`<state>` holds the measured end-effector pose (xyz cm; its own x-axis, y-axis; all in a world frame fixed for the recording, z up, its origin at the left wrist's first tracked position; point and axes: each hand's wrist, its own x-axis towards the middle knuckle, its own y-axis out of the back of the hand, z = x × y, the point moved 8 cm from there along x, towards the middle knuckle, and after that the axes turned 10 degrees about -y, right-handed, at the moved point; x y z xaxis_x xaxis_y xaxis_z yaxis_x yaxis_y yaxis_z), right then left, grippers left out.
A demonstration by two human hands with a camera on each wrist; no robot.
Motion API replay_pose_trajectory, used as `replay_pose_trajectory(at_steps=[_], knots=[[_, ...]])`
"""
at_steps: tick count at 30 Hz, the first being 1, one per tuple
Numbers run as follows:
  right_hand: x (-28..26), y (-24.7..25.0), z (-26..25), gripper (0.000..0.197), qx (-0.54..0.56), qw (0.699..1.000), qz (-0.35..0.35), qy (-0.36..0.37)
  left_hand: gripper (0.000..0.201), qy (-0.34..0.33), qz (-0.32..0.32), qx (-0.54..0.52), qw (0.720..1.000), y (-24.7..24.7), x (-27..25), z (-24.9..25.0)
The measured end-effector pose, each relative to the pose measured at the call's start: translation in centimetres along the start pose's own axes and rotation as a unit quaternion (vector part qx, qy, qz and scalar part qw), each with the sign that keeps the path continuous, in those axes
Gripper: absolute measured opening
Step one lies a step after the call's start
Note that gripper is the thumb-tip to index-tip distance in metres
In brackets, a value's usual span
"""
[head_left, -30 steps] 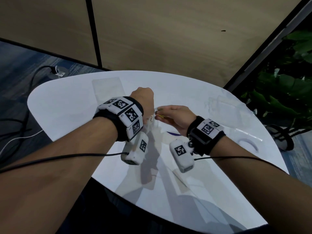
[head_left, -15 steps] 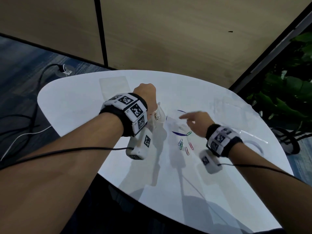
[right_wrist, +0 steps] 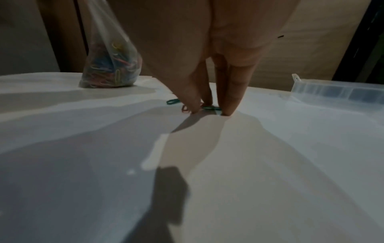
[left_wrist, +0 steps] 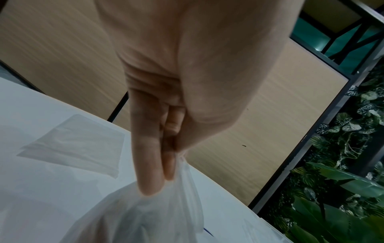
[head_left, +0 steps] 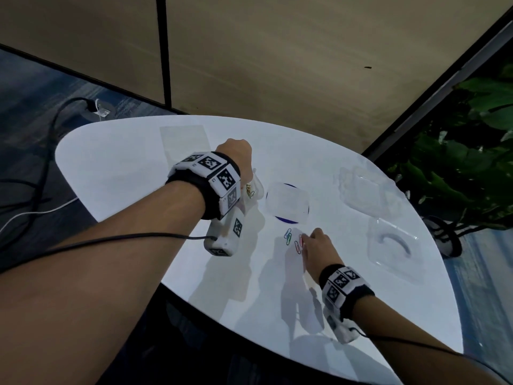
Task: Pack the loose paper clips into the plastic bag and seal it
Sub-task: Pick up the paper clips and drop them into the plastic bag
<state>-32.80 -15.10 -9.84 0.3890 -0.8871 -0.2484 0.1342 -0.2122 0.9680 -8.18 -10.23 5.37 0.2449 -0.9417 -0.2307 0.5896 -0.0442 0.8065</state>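
The left hand [head_left: 236,157] pinches the plastic bag [head_left: 254,187] top. Beside the bag, the right hand [head_left: 316,251], fingers narrow, presses paper clips [head_left: 288,237] that may skid on the slick table [head_left: 138,176].

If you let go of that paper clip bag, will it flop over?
Its top probably would. The plastic bag looks thin and crumpled where the left hand pinches it: floppy. The clips bunched at its bottom likely weigh it down.

The white table [head_left: 116,173] lies bare at lower centre of the head view and along its left edge. A clear box [head_left: 288,202] stands just above the loose paper clips [head_left: 288,237], the plastic bag [head_left: 254,187] close on its left; clear trays [head_left: 361,190] crowd the right side, flat bags [head_left: 184,140] the upper left.
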Motion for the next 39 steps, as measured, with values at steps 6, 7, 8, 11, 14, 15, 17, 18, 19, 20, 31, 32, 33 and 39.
replay_pose_trajectory(at_steps=[6,7,8,11,14,15,17,18,19,20,31,32,33,39], knots=[[1.1,1.4,-1.2,0.021,-0.026,0.999,-0.01,-0.039,0.024,0.0,0.001,0.006,1.0,0.4,-0.4,-0.7],[1.3,1.7,-0.8,0.02,0.006,0.998,-0.013,-0.064,0.022,0.0,0.0,0.006,1.0,0.5,-0.4,-0.8],[1.5,1.9,-0.3,0.018,0.047,0.995,-0.016,-0.087,0.02,0.0,0.0,0.006,1.0,0.6,-0.4,-1.0],[1.8,2.5,0.0,0.014,0.129,0.987,0.001,-0.099,0.009,0.001,0.01,0.005,1.0,0.8,-0.1,-1.4],[1.3,2.1,-2.1,0.033,0.115,0.993,-0.026,-0.024,0.005,0.008,0.014,0.0,1.0,0.7,0.3,-1.7],[0.9,1.5,-2.9,0.038,0.085,0.996,-0.04,0.008,0.004,0.011,0.013,-0.003,1.0,0.8,0.2,-1.8],[-0.1,0.5,-4.0,0.045,0.029,0.997,-0.047,0.045,0.009,0.014,0.011,0.002,1.0,0.8,0.1,-1.8],[-0.5,-0.1,-4.2,0.051,-0.004,0.997,-0.054,0.056,0.016,0.014,0.01,0.005,1.0,0.8,0.1,-1.7],[-0.9,-0.8,-4.4,0.058,-0.037,0.995,-0.061,0.07,0.024,0.014,0.01,0.007,1.0,0.7,0.1,-1.7],[-1.2,-1.4,-4.5,0.065,-0.065,0.992,-0.067,0.085,0.03,0.013,0.009,0.009,1.0,0.6,0.2,-1.7],[-0.9,0.5,-4.2,0.018,-0.029,0.997,0.022,0.071,0.036,0.01,0.007,0.009,1.0,0.7,-0.5,-1.5],[-0.6,0.7,-3.7,0.019,-0.01,0.999,0.028,0.045,0.036,0.011,0.006,0.01,1.0,0.7,-0.4,-1.6],[-0.3,1.0,-3.1,0.02,0.014,0.999,0.029,0.017,0.032,0.012,0.002,0.011,1.0,0.6,-0.4,-1.6],[0.5,2.1,-0.7,0.022,0.189,0.976,-0.001,-0.113,0.019,0.002,-0.007,0.018,1.0,0.2,-0.1,-1.3]])
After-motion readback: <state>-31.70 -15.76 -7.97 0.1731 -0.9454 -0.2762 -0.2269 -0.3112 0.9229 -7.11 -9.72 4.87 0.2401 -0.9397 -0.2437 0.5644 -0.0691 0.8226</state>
